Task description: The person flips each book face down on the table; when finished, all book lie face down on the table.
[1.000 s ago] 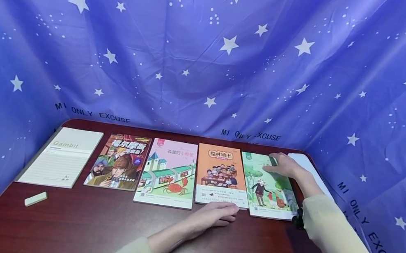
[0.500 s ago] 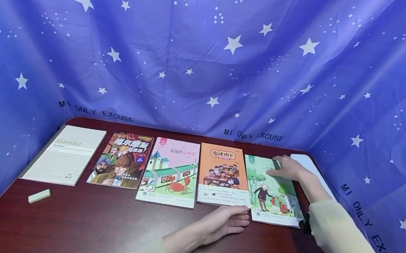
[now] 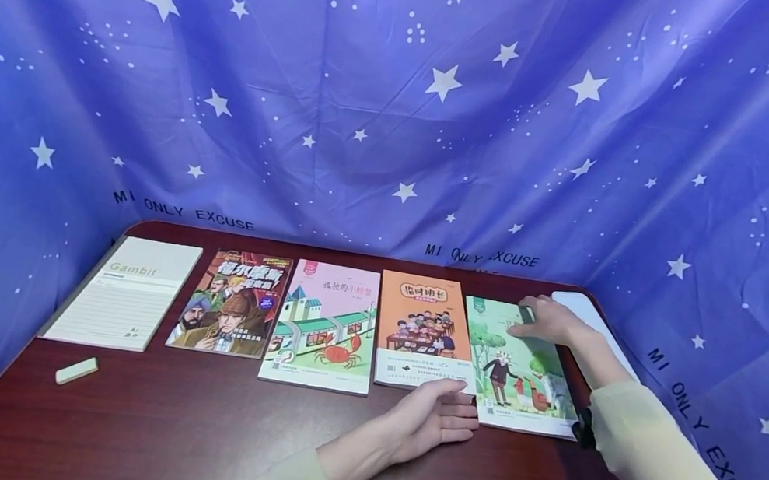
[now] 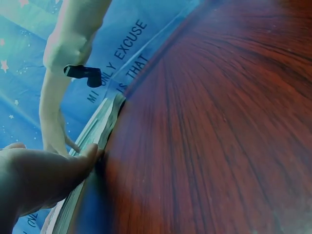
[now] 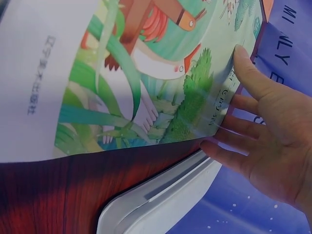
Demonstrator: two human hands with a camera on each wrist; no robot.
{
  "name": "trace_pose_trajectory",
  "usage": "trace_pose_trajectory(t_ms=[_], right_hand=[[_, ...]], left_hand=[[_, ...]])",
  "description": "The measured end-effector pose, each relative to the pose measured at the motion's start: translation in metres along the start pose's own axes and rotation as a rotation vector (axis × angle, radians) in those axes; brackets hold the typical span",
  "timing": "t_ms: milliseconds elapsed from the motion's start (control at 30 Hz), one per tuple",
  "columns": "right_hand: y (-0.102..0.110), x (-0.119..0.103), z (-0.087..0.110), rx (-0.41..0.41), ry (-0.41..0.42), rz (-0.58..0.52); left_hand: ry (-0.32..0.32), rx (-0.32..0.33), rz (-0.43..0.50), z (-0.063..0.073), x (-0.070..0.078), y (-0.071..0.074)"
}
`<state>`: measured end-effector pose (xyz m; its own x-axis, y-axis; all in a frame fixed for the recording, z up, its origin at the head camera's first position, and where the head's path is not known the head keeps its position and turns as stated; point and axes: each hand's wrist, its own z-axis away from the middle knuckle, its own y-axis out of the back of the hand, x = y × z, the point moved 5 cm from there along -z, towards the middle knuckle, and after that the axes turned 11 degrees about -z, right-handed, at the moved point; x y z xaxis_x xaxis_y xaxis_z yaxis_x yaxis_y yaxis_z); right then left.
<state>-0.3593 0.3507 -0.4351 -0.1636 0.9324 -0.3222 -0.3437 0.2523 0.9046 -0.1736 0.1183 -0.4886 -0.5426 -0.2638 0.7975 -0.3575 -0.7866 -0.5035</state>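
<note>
The left hand (image 3: 427,423) is pointing rightward, its fingers (image 3: 457,423) lying nearly straight, its thumb (image 3: 448,388) standing apart. The right hand (image 3: 549,321) is pinching between thumb and fingers farther forward, its forearm (image 3: 658,449) slanting in from the right.

One green paperback (image 3: 522,368) at the right hand (image 3: 548,321), three other paperbacks (image 3: 322,323) leftward; one white object (image 3: 591,310) beside that hand; one notebook (image 3: 121,294), one pale block (image 3: 77,370) left of the left hand (image 3: 425,420).

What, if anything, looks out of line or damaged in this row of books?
The green illustrated paperback book looks out of line: it juts farther toward the viewer than the orange illustrated paperback book beside it. The right hand grips its far edge. I see no obvious damage.
</note>
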Motion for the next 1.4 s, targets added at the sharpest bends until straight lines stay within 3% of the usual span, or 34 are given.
trace_pose_trajectory(t_ms=[267, 533, 1000, 1400], right_hand=[[0.000, 0.000, 0.005, 0.001, -0.002, -0.022], [-0.001, 0.000, 0.005, 0.032, 0.005, -0.023], [-0.004, 0.004, -0.002, 0.053, -0.002, -0.023], [-0.002, 0.009, -0.008, 0.029, -0.031, -0.026]], left_hand=[[0.032, 0.056, 0.026, -0.004, 0.002, -0.001], [0.058, 0.119, 0.042, -0.005, 0.008, -0.012], [0.121, 0.214, 0.080, -0.013, 0.012, -0.007], [0.107, 0.216, 0.075, -0.014, 0.008, -0.009]])
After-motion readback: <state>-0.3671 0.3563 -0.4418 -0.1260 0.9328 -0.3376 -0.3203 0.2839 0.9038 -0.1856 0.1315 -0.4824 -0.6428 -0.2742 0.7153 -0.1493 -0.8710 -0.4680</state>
